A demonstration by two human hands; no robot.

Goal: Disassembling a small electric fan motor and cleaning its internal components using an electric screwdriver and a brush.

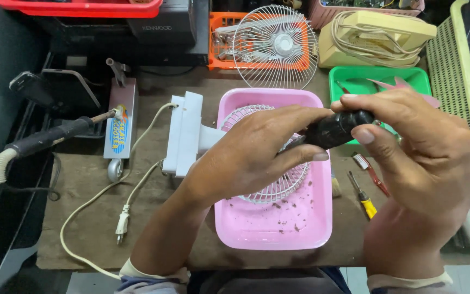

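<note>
We hold a small black cylindrical plastic part above the pink plastic tray; our left hand and right hand fingers are clamped around its two ends.

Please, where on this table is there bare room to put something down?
Bare wood lies at the near left of the table, between the power cord and the pink tub, and behind the tub before the loose fan grille. The right side is crowded: toothbrush, screwdriver, green tray.
</note>
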